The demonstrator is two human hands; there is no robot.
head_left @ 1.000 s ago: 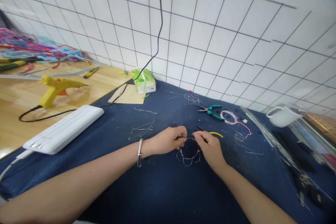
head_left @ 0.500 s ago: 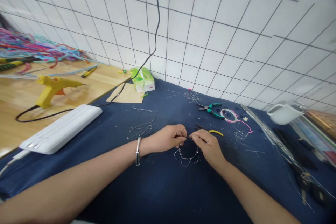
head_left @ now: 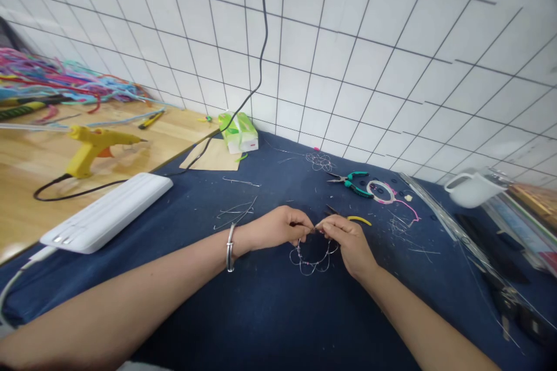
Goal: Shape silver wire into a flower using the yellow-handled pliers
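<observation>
Over the last second the two hands had drawn together: the small gap between their fingertips had narrowed until they all but met at the top of the wire ring, just right of the frame's centre. That brought the work to one close spot on the rim, seemingly for fine handling of the wire there. The left hand [head_left: 278, 227] and the right hand [head_left: 348, 240] each had thumb and fingers pinched on the wire ring [head_left: 311, 262], which hung below them in the lower middle of the frame. It was thin, silvery wire, rounded, with petal-like loops along its lower edge and tiny pinkish specks. Matt dark-blue cloth covered the counter [head_left: 261, 313]. A yellow curved handle [head_left: 359, 221] showed just beside the right hand; above lay teal-handled pliers [head_left: 357, 184] and a tangled, flower-shaped wire piece [head_left: 319, 161].
</observation>
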